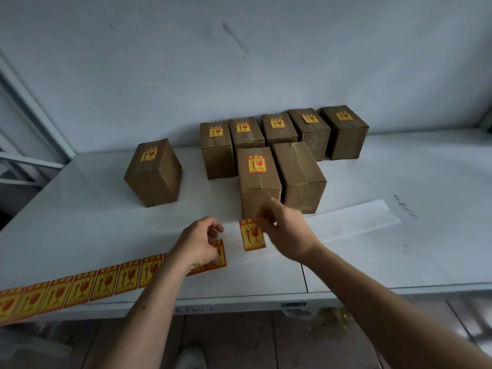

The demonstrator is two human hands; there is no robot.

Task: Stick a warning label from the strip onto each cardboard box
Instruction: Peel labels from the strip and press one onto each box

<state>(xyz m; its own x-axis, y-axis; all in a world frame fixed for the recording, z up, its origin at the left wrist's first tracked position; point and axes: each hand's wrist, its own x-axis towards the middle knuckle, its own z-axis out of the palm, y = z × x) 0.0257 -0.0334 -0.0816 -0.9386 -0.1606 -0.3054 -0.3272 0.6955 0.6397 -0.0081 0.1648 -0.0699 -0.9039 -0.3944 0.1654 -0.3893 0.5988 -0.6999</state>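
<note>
Several brown cardboard boxes stand on the white table (399,249). Most carry a yellow-and-red warning label on top, such as the near middle box (258,179). The box to its right (299,174) shows a bare top. A strip of labels (87,283) runs from the left edge toward the middle. My right hand (285,230) pinches the top edge of one peeled label (253,237), just in front of the near middle box. My left hand (199,245) rests on the strip's end, its fingers curled on the backing there.
The empty white backing paper (351,222) trails to the right across the table. One labelled box (153,173) stands apart at the left. A pale wall rises right behind the back row of boxes. The table's front edge is close to me.
</note>
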